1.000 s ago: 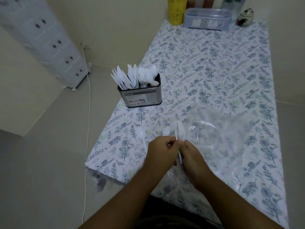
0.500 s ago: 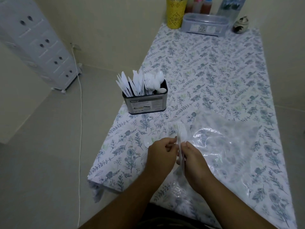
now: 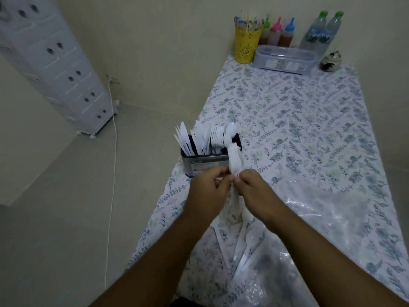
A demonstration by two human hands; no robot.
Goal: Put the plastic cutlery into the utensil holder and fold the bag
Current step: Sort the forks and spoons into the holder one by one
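Observation:
My left hand [image 3: 208,189] and my right hand [image 3: 256,191] meet above the table's near left part, both pinching a small bunch of white plastic forks [image 3: 236,160] held upright, tines up. Just behind them stands the metal utensil holder [image 3: 200,166], with several white knives, forks and spoons [image 3: 208,138] sticking out of it. The clear plastic bag [image 3: 327,218] lies flat and crinkled on the tablecloth to the right of my hands. More white cutlery, including a spoon [image 3: 251,238], lies on the table under my forearms.
The floral tablecloth [image 3: 298,120] covers a long table along the right wall. At its far end stand a yellow cup of sticks [image 3: 246,46], sauce bottles [image 3: 276,33], water bottles [image 3: 318,33] and a clear lidded box [image 3: 283,59]. A white drawer tower [image 3: 55,69] and a cable stand on the floor at left.
Both hands have lifted the forks up and forward toward the holder. My view has tilted up, so the far end of the table now shows more.

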